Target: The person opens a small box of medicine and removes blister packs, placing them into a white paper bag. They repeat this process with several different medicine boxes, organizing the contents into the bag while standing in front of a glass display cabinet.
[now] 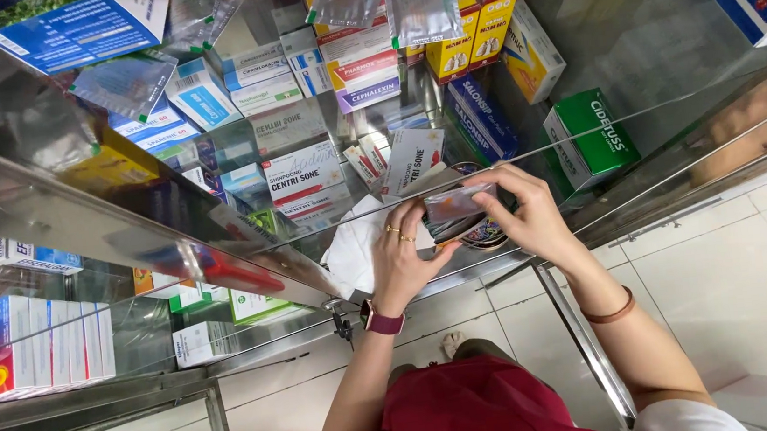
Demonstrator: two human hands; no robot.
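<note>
A small clear plastic pouch (454, 203) is held between both hands over the glass table (668, 57). The left hand (404, 258) is closed on its near edge, the right hand (529, 215) on its far side. Medicine boxes (304, 171) are stacked beneath the glass.

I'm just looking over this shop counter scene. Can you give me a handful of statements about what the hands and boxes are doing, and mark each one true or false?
1. Both hands hold one small shiny foil packet together. True.
2. The left hand wears gold rings and a dark red wristwatch. True.
3. The right hand wears a thick blue glove. False: it is bare, with a thin brown bracelet at the wrist.
4. The green cardboard box lies to the left of the hands. False: it lies to their right.
5. White crumpled paper lies beside the left hand. True.
</note>
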